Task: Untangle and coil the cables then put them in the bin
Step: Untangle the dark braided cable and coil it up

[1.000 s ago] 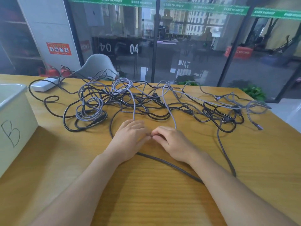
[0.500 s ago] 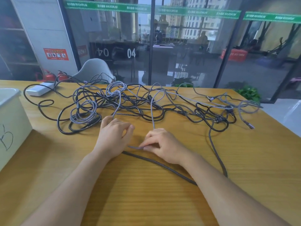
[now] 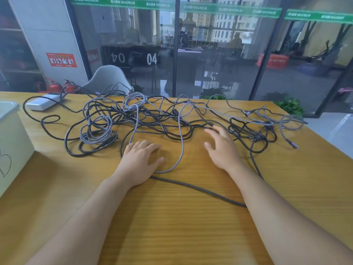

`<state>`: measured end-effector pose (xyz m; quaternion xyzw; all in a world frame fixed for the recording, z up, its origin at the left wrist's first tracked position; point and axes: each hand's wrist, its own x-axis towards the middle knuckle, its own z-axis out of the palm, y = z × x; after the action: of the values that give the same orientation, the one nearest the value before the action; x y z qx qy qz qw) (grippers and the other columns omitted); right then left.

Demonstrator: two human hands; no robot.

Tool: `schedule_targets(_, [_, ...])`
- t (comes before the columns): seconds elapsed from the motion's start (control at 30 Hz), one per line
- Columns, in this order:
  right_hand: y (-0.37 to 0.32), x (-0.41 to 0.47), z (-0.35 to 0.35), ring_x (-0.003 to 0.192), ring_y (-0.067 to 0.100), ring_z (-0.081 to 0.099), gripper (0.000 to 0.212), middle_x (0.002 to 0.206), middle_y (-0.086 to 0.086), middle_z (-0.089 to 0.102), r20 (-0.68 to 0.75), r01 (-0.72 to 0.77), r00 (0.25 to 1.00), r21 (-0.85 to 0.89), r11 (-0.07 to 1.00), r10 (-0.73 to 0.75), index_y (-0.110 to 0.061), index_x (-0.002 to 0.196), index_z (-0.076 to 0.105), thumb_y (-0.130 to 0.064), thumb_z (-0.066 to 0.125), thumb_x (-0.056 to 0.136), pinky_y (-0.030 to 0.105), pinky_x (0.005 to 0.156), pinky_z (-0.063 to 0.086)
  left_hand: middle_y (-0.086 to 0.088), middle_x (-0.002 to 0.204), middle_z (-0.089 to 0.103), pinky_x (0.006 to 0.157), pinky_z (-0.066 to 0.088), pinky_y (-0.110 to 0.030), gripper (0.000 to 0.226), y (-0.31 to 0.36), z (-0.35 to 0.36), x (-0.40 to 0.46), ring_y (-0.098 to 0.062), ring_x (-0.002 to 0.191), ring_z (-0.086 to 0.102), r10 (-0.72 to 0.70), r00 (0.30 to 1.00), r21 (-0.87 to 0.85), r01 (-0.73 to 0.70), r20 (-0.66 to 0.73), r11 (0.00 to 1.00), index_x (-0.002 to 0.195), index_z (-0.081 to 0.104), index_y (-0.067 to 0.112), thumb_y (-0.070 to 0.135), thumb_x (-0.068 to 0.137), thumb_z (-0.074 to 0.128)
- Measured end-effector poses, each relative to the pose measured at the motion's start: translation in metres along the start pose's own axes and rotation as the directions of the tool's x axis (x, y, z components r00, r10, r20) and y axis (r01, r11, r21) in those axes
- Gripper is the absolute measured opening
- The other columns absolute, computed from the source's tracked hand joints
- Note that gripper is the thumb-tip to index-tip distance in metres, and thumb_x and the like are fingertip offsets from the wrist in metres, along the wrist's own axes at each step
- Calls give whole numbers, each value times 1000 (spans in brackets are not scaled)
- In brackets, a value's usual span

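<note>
Tangle of cables [image 3: 152, 119] sprawls across the frame's middle band, its long axis running left to right on the desk [image 3: 172, 226]. Right hand [image 3: 222, 150] nearer it — fingers [image 3: 210, 131] spread, holding nothing, tips just short of the black strands above. Left hand [image 3: 140, 160] lies flat beside a grey loop [image 3: 179, 150] (grip underneath, if any, hidden). Bin [image 3: 13, 142] at left edge.

"04" on glass wall [image 3: 151, 58], "MAXIMUM" on green strip [image 3: 122, 2]
</note>
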<state>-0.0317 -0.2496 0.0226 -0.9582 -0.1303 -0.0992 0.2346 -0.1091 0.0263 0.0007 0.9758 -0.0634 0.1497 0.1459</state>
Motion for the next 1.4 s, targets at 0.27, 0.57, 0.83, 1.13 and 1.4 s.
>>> schedule_targets(0.27, [13, 10, -5, 125, 19, 61, 32, 137, -3, 66, -11, -32, 999, -47, 998, 31, -27, 138, 64, -28, 54, 107, 35, 99, 48, 8, 140, 52, 119, 24, -43, 47, 4, 8, 21, -19, 135, 42, -45, 999, 4, 45, 20, 999, 142, 55, 33, 58, 104, 42])
schedule_targets(0.57, [-23, -11, -3, 69, 1, 68, 24, 75, -13, 72, 115, 182, 973, 146, 972, -199, -29, 121, 71, -40, 55, 106, 28, 80, 58, 12, 132, 57, 114, 26, -38, 50, 2, 3, 18, -15, 130, 46, 11, 1000, -48, -12, -13, 999, 140, 55, 32, 60, 102, 37])
schedule_targets(0.83, [-31, -13, -2, 136, 16, 45, 40, 145, -6, 57, 93, 384, 922, -88, 919, -377, -21, 149, 57, -17, 46, 110, 30, 114, 32, 10, 138, 58, 117, 24, -40, 59, 10, -4, 14, -16, 137, 44, 45, 998, -114, -49, -36, 992, 148, 48, 29, 61, 103, 29])
schedule_targets(1.13, [-6, -9, -16, 160, 29, 14, 71, 174, 8, 13, 121, -122, 979, -285, 951, 162, -29, 167, 11, -64, 25, 107, 52, 128, 12, 11, 147, 54, 119, 26, -41, 68, 15, 0, 5, -14, 141, 41, 94, 995, -123, -91, 17, 988, 157, 36, 34, 71, 100, 30])
schedule_targets(1.4, [-31, -20, -2, 159, 7, 11, 57, 173, -10, 17, 334, 32, 933, 293, 956, -133, -31, 167, 17, -43, 32, 113, 35, 130, 12, 12, 146, 52, 116, 29, -38, 74, 27, 5, 5, -13, 140, 41, 104, 992, -145, -92, 74, 985, 159, 31, 34, 73, 96, 35])
